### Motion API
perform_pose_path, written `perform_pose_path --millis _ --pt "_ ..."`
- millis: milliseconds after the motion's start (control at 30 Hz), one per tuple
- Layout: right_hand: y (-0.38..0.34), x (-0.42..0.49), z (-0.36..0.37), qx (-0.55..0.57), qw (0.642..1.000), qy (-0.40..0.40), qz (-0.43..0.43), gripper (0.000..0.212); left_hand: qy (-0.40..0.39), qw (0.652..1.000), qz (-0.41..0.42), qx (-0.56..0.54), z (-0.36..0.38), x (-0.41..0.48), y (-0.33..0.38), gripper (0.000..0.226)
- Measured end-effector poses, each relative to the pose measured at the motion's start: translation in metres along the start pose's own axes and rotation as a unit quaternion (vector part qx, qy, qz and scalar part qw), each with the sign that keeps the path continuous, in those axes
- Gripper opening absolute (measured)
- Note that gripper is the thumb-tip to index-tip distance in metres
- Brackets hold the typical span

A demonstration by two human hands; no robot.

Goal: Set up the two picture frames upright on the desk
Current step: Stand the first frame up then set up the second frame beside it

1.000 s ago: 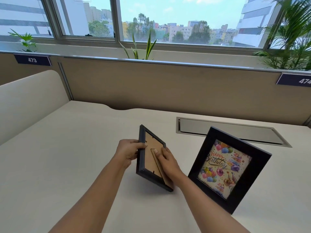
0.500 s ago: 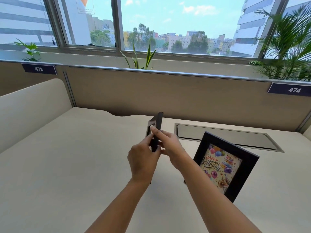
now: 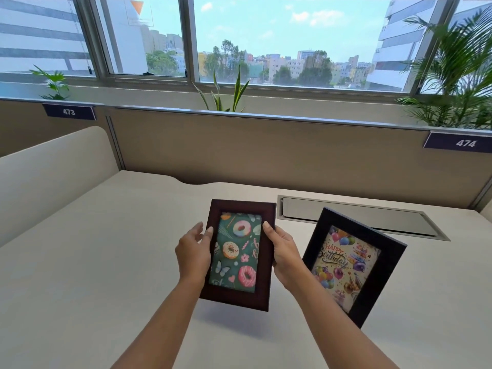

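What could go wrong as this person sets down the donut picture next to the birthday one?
1. The donut frame looks held off the desk, pinched only at its side edges by the left hand and right hand; it might slip.
2. The birthday frame stands close by on the right, so a nudge could topple it.
3. The donut frame's back stand is hidden; if it is not folded out, the frame may fall.

A doughnut frame (image 3: 237, 255), held between left hand (image 3: 193, 255) and right hand (image 3: 285, 253) above the tabletop (image 3: 80, 262), sits left of a birthday frame (image 3: 352, 266); a cable hatch (image 3: 359, 218) lies behind.
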State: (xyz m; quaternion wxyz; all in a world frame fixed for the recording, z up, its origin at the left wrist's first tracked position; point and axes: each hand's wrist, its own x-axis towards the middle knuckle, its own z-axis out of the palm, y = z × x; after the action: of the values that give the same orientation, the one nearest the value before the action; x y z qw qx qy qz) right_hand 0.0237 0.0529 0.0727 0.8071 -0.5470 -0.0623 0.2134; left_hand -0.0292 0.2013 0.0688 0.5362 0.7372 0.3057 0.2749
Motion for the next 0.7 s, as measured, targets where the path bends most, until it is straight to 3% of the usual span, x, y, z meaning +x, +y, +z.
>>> perform_pose_path --millis 100,267,433,600,700 --pt "0.004 -0.001 -0.001 0.019 1.0 -0.002 0.004 0.02 -0.03 0.997 -0.045 -0.054 0.001 0.004 -0.01 0.037" --pt "0.002 -0.004 0.001 0.024 1.0 -0.015 -0.008 0.019 -0.056 0.992 -0.053 -0.1 0.005 0.001 -0.012 0.032" --pt "-0.001 -0.02 0.026 -0.119 0.987 -0.061 -0.084 0.011 -0.11 0.967 -0.095 -0.21 0.004 0.006 -0.002 0.033" --pt "0.006 -0.034 0.05 -0.248 0.95 -0.119 -0.145 0.035 -0.108 0.963 -0.017 -0.248 0.0 0.014 0.001 0.026" --pt "0.003 -0.034 0.049 -0.265 0.942 -0.157 -0.129 0.033 -0.125 0.938 -0.008 -0.324 -0.004 0.016 0.006 0.025"
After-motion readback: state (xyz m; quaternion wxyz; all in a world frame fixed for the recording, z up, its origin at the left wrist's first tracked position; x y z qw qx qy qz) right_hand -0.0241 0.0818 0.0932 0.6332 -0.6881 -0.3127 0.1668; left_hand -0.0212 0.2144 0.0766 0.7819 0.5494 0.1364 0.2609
